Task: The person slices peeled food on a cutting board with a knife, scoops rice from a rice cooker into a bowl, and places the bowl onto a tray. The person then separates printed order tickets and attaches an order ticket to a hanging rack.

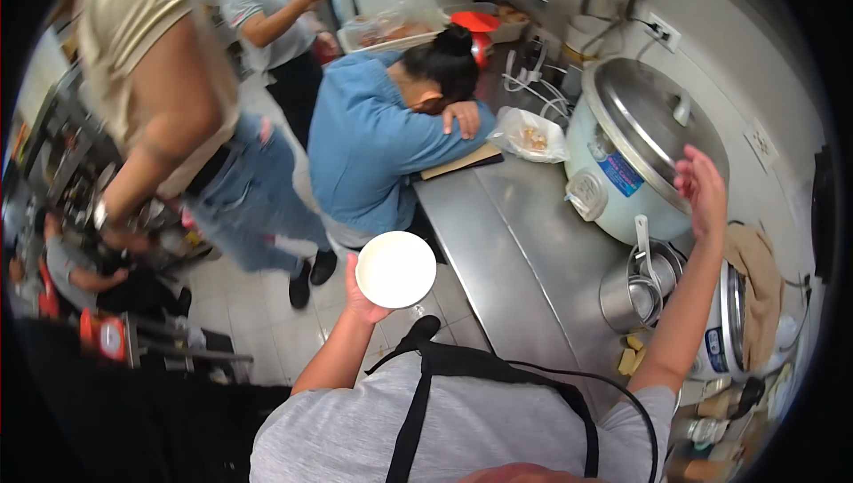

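A white round bowl (396, 270) rests in my left hand (359, 303), whose fingers grip its left and lower rim. It is held out beyond the left edge of the steel counter. My right hand (704, 191) is raised beside the large pale-green rice cooker (593, 156), fingers apart and holding nothing; whether it touches the cooker cannot be made out. The cooker's metal lid (635, 105) is on, with a pale handle (682, 110) on top. Below stand metal pots (625, 302), with a white long-handled utensil (643, 247) in or against one.
A person in a blue jacket (355, 141) leans on the steel counter (524, 243), head down. Another person (169, 65) stands at left, one more (271, 30) behind. A plastic bag (530, 134) lies near the cooker. A second cooker (718, 341) with a brown cloth (752, 292) stands at right.
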Motion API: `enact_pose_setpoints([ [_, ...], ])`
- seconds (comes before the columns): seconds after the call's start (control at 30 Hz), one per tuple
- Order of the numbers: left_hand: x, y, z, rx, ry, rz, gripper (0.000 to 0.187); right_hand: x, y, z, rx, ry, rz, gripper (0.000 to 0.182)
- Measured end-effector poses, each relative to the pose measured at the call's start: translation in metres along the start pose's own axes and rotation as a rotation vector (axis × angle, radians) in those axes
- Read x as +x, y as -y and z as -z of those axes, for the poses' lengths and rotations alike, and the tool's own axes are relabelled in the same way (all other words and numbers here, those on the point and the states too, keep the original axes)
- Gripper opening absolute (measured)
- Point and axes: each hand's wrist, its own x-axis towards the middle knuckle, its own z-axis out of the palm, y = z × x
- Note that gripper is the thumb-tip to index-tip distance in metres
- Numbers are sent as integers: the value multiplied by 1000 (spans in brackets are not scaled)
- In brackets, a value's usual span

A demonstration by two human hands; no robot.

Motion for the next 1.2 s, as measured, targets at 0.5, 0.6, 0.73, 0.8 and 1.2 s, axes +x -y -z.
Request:
enact_pose_setpoints([
  [0.5,150,-67,22,-17,138,199,78,182,-19,5,-1429,-440,-451,62],
  [0.6,149,-75,36,-41,97,176,79,198,-22,11,-1421,-432,-477,60],
  [0.73,138,-76,42,-34,15,85,78,215,-30,24,-1431,-411,-445,56],
  [0.8,134,-74,36,-53,-29,57,78,224,-36,34,-1460,-397,-422,54],
  [1.2,128,-67,38,-26,-32,60,78,233,-41,45,-1410,-398,-372,52],
])
